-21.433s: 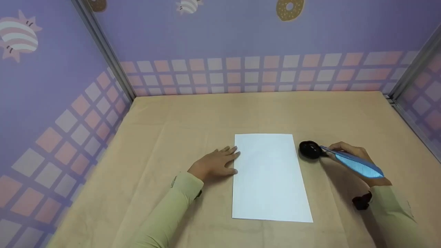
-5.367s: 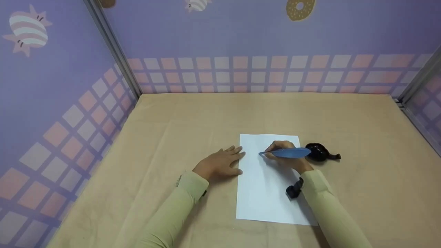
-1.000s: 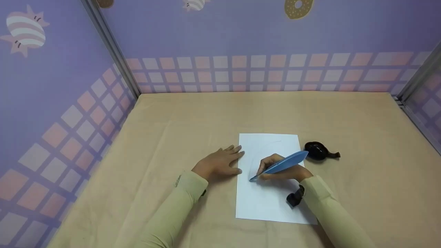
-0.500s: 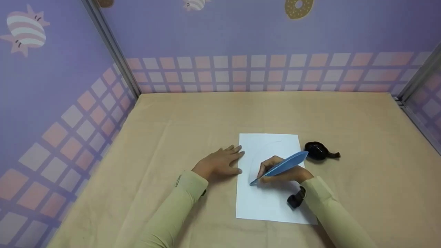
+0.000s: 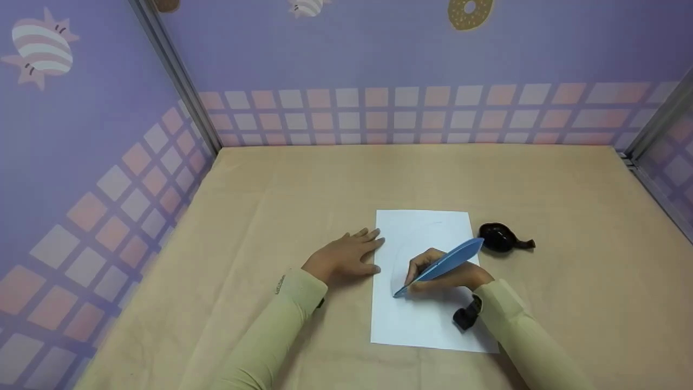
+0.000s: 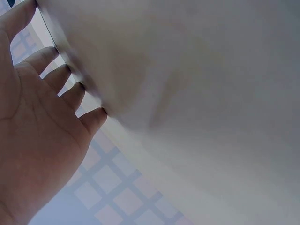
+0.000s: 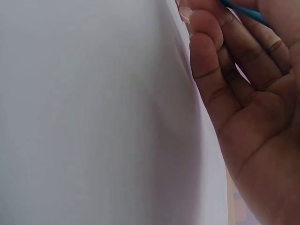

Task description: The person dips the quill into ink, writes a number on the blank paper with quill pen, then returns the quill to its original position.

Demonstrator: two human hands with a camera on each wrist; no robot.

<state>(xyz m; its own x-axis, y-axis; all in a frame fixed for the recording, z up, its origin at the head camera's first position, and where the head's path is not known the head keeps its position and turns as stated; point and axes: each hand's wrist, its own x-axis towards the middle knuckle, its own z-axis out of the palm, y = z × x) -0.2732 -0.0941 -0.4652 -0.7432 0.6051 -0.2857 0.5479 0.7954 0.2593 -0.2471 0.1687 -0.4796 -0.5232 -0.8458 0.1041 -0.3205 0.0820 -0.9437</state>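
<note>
Clearly in the middle of the drawing step: on the left, pressing flat on the tan table cloth [image 5: 303,195] with the left hand [image 5: 342,259], fingers straight and relaxed, their tips just reaching the left edge of the white paper sheet [image 5: 427,330] and holding it steady. Further right, gripping the blue feather pen [image 5: 444,264] in the right hand [image 5: 446,273], fingers curled round the shaft, the tip touching the sheet near its left side, at the lower end of a faint curved line [image 5: 400,246] running down from the upper part of the page. Judging from this, tracing the curve further down; calling next for a light, even pressure and for keeping the sheet still under the left fingers. Lying just beside the right edge of the sheet, near the top, a small black ink pot [image 5: 498,237], close behind the feather's end; possibly knocking it with a wide swing. Otherwise blocking nothing. Surrounding all of it, purple walls [image 5: 379,49] with a checked band.
</note>
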